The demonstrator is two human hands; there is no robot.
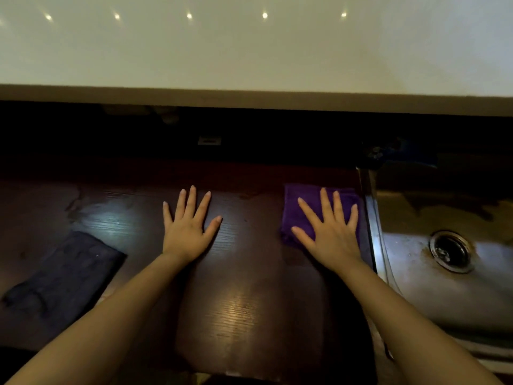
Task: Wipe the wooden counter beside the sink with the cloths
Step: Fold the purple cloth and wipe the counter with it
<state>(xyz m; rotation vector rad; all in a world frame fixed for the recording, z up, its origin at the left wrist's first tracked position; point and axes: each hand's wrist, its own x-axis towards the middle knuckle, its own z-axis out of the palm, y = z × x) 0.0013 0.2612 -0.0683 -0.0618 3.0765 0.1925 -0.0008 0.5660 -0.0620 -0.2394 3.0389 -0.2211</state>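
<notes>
The dark wooden counter (249, 287) spreads across the lower half of the view. A folded purple cloth (294, 212) lies on it right beside the sink's metal rim. My right hand (330, 232) rests flat on that cloth with fingers spread, not gripping it. My left hand (188, 226) lies flat on bare wood near the middle, fingers apart, holding nothing. A dark blue cloth (66, 276) lies flat on the counter to the left, apart from both hands.
A stainless steel sink (433, 287) with a round drain (451, 251) sits to the right of the counter. A pale wall cabinet (249, 51) overhangs the back. The space under it is dark, with a small socket plate (209, 140).
</notes>
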